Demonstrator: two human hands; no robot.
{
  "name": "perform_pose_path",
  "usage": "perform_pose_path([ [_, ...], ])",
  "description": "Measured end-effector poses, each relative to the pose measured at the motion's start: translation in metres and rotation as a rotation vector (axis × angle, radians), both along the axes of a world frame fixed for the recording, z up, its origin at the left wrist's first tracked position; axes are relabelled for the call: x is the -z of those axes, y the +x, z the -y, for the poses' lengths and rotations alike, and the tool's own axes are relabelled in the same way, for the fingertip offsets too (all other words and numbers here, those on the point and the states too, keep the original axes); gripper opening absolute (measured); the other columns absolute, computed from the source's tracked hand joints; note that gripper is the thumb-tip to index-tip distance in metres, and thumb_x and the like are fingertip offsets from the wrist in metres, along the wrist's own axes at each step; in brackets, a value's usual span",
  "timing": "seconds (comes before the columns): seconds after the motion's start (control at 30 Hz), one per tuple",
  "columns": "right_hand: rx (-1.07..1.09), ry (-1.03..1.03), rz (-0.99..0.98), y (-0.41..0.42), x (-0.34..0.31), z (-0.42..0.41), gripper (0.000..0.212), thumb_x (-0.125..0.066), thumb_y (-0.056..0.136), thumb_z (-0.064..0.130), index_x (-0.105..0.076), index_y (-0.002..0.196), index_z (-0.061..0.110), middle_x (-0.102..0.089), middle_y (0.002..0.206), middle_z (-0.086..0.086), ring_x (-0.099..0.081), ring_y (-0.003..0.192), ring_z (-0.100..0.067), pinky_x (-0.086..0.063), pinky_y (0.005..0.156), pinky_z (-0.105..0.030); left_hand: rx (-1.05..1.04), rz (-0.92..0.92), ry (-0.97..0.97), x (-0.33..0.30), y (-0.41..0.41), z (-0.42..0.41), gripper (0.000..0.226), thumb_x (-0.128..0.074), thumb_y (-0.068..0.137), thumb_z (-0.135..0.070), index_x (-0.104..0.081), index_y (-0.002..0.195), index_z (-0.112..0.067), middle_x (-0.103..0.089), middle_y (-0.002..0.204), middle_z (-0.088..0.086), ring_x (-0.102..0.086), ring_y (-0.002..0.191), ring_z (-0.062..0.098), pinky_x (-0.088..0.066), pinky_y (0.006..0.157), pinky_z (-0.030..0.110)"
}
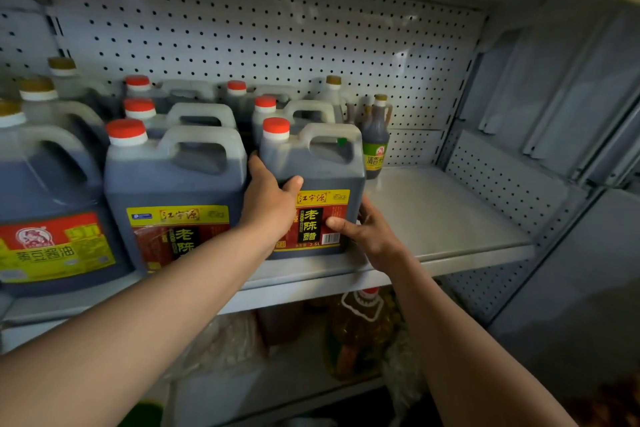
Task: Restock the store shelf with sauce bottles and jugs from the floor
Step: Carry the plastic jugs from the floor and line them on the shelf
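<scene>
While upright on shelf (450, 218), vinegar jug (311, 167) — left hand (272, 205), right hand (372, 231) gripping

One head-worn wide-angle view looks forward and slightly down, close in on the shelf (450, 218), its front edge crossing mid-frame, with the pegboard back panel (277, 28) straight ahead and lower shelving beneath.

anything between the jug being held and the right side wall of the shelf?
Only bare shelf board lies between the held jug and the perforated side wall; the small green-label bottle stands further back. Head view.
</scene>
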State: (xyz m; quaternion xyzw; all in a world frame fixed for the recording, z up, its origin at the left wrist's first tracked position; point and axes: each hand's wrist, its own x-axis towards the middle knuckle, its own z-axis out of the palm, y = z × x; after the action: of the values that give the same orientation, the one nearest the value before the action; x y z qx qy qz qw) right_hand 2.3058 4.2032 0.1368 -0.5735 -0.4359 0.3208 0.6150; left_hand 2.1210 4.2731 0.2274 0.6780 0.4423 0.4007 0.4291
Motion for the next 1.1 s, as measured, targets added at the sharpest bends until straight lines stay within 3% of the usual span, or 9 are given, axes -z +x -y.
perform_pose_path([
  [0.3, 0.016, -0.024, -0.023, -0.006, 0.0, 0.002, 0.074, -0.089, 0.076, 0.025, -0.054, 0.14, 0.016, -0.068, 0.13, -0.009, -0.064, 0.122, -0.03, -0.055, 0.1, -0.048, -0.06, 0.047, -0.002, -0.003, -0.001, 0.02, 0.075, -0.057, 0.1, -0.025, -0.01, 0.158, -0.02, -0.048, 0.147, 0.007, -0.05, 0.131, 0.028, -0.041, 0.102, 0.035],
  [0.4, 0.021, -0.042, -0.017, -0.011, -0.003, 0.006, 0.072, -0.087, 0.077, 0.027, -0.054, 0.14, 0.018, -0.067, 0.131, -0.009, -0.063, 0.124, -0.03, -0.053, 0.103, -0.05, -0.106, 0.058, -0.008, 0.001, 0.001, 0.033, 0.08, -0.059, 0.099, -0.028, -0.008, 0.159, -0.017, -0.036, 0.156, 0.009, -0.039, 0.141, 0.027, -0.036, 0.11, 0.039],
  [0.5, 0.064, -0.088, 0.011, -0.02, -0.008, 0.012, 0.062, -0.082, 0.081, 0.027, -0.057, 0.138, 0.024, -0.068, 0.13, -0.003, -0.063, 0.123, -0.026, -0.057, 0.095, -0.04, -0.093, -0.004, 0.032, 0.009, -0.005, 0.05, 0.087, -0.06, 0.097, -0.034, -0.002, 0.159, -0.014, -0.022, 0.162, 0.008, -0.022, 0.149, 0.025, -0.029, 0.115, 0.04],
  [0.6, 0.163, -0.166, 0.088, -0.032, -0.016, 0.023, 0.059, -0.079, 0.087, 0.028, -0.055, 0.141, 0.028, -0.065, 0.133, 0.001, -0.062, 0.122, -0.025, -0.056, 0.075, -0.024, -0.057, -0.043, 0.095, 0.015, -0.016, 0.054, 0.087, -0.061, 0.096, -0.036, -0.005, 0.159, -0.011, -0.022, 0.162, 0.01, -0.023, 0.148, 0.027, -0.027, 0.116, 0.041],
  [0.7, 0.333, -0.221, 0.139, -0.044, -0.025, 0.043, 0.082, -0.082, 0.084, 0.031, -0.04, 0.154, 0.028, -0.051, 0.148, -0.004, -0.054, 0.129, -0.024, -0.055, 0.092, -0.036, 0.008, -0.046, 0.13, 0.017, -0.027, 0.054, 0.086, -0.064, 0.095, -0.035, -0.011, 0.158, -0.01, -0.026, 0.16, 0.012, -0.027, 0.146, 0.028, -0.028, 0.116, 0.044],
  [0.77, 0.418, -0.261, 0.198, -0.055, -0.033, 0.063, 0.088, -0.082, 0.083, 0.032, -0.035, 0.157, 0.027, -0.045, 0.153, -0.008, -0.05, 0.133, -0.027, -0.051, 0.102, -0.042, 0.074, -0.045, 0.158, 0.02, -0.035, 0.058, 0.085, -0.065, 0.093, -0.035, -0.014, 0.158, -0.011, -0.025, 0.16, 0.012, -0.026, 0.147, 0.029, -0.031, 0.117, 0.046],
  [0.87, 0.509, -0.352, 0.388, -0.081, -0.044, 0.097, 0.086, -0.082, 0.083, 0.035, -0.037, 0.156, 0.028, -0.046, 0.152, -0.008, -0.05, 0.134, -0.025, -0.05, 0.103, -0.04, 0.208, -0.09, 0.15, 0.029, -0.049, 0.061, 0.085, -0.067, 0.092, -0.033, -0.017, 0.157, -0.014, -0.022, 0.161, 0.013, -0.024, 0.148, 0.031, -0.029, 0.118, 0.05],
  [1.03, 0.709, -0.538, 0.714, -0.144, -0.053, 0.164, 0.077, -0.085, 0.079, 0.041, -0.048, 0.146, 0.031, -0.054, 0.141, -0.007, -0.052, 0.129, -0.025, -0.045, 0.101, -0.035, 0.443, -0.208, 0.264, 0.042, -0.09, 0.061, 0.08, -0.076, 0.085, -0.03, -0.033, 0.152, -0.02, -0.03, 0.157, 0.01, -0.028, 0.144, 0.03, -0.027, 0.117, 0.041],
  [1.1, 0.77, -0.637, 0.759, -0.173, -0.05, 0.193, 0.076, -0.084, 0.077, 0.047, -0.048, 0.143, 0.034, -0.054, 0.137, -0.007, -0.052, 0.125, -0.026, -0.043, 0.098, -0.034, 0.546, -0.237, 0.275, 0.045, -0.112, 0.066, 0.075, -0.079, 0.083, -0.029, -0.041, 0.147, -0.024, -0.036, 0.151, 0.008, -0.032, 0.14, 0.028, -0.03, 0.113, 0.038],
])
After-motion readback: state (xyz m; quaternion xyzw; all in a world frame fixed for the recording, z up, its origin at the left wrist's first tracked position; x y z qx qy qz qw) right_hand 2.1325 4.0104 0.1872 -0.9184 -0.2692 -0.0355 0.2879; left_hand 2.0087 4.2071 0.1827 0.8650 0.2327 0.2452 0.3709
